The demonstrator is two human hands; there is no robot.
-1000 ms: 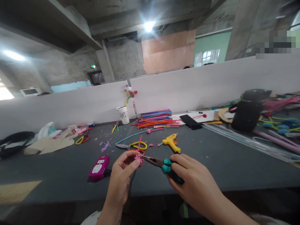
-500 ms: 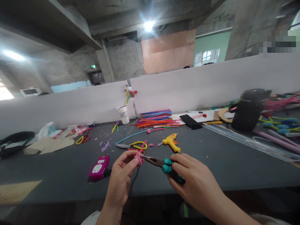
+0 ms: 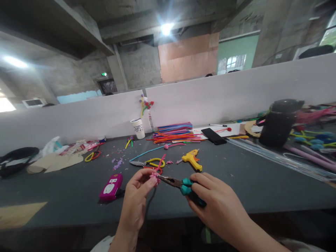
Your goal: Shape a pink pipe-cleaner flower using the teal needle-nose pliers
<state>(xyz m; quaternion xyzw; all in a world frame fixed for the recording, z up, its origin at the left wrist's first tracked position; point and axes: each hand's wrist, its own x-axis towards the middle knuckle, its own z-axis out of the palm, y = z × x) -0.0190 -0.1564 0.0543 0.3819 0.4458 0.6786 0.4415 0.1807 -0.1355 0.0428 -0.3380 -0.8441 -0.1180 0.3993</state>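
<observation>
Between the thumb and fingers of my left hand [image 3: 138,190] is a small bumpy pink pipe-cleaner ball [image 3: 155,177], partly covered by the fingertips. A pink stem [image 3: 161,161] sticks up from it. My right hand [image 3: 214,201] is wrapped round the teal and black handles of needle-nose pliers [image 3: 181,183]. The plier tips touch the right side of the pink ball; whether the jaws grip it I cannot tell. Just beyond lie scissors [image 3: 151,163] with yellow and red handles.
A yellow glue gun [image 3: 193,159] lies behind the pliers, a magenta box-shaped device [image 3: 111,188] to the left. Farther back are a pipe-cleaner pile [image 3: 174,135], a paper cup [image 3: 138,128] and a phone [image 3: 213,136]. A black jug [image 3: 280,122] stands at right.
The pliers and my right hand have shifted very slightly left and the handles sit a little closer together. The pink stem has tilted a bit to the right and upward.
</observation>
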